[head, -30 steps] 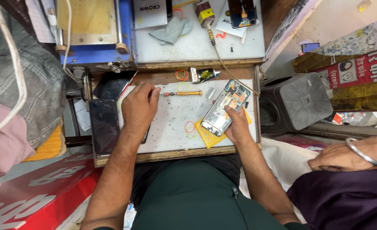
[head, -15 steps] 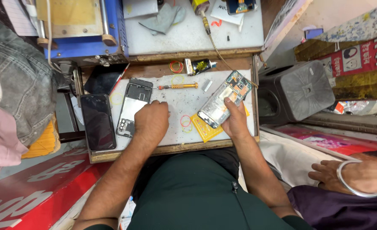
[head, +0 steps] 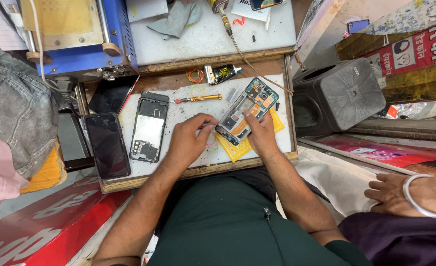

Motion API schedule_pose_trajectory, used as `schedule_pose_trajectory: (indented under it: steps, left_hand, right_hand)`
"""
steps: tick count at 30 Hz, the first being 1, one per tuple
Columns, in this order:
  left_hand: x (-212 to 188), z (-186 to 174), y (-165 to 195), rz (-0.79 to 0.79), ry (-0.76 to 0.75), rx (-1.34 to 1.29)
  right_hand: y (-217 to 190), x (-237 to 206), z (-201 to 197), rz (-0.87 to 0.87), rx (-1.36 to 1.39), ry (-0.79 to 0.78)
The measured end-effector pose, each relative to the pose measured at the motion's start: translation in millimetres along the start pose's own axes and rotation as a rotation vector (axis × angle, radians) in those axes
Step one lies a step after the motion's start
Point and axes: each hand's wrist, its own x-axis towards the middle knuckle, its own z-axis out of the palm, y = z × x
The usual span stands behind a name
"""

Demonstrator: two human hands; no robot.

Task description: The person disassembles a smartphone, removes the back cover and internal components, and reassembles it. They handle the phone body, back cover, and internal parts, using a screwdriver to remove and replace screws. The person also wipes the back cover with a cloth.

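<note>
- Head cam: your right hand [head: 261, 137] pins the opened smartphone with bare circuit boards [head: 246, 109] on the yellow pad [head: 237, 148], centre of the mat.
- Left hand [head: 188, 140] pinched beside it, w/ what I can't tell.
- Risk: a slip could scratch the boards.

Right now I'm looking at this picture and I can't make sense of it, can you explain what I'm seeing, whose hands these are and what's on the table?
The picture comes from a camera worn on a person's head, looking straight down at their own arms and lap. There is no machine, only two bare hands.

The right hand steadies an opened phone with its insides showing; it lies tilted on a yellow pad. The left hand rests beside it, fingertips pinched near the phone's lower end; whether they hold something is too small to tell.

On the white work mat also lie a phone frame, a small screwdriver and some rubber bands. A dark phone lies at the mat's left edge. The hand with a bangle at lower right belongs to someone else.
</note>
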Motion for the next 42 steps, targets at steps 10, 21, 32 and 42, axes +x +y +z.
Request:
schedule_pose_trajectory:
  steps: [10,21,32,42]
  left_hand:
    - [15,44,-1,-0.039,0.137,0.039]
    - [14,48,-1,-0.037,0.196,0.102]
    - [15,51,0,-0.064,0.213,0.109]
    - [16,55,-10,-0.165,0.188,-0.024]
  right_hand:
    - [6,-5,7,-0.169,-0.460,0.091]
    - [12,-7,2,-0.237,-0.603,0.094]
    - [13,-7,0,-0.224,-0.648,0.070]
    - [15,-11,3,-0.248,-0.688,0.071]
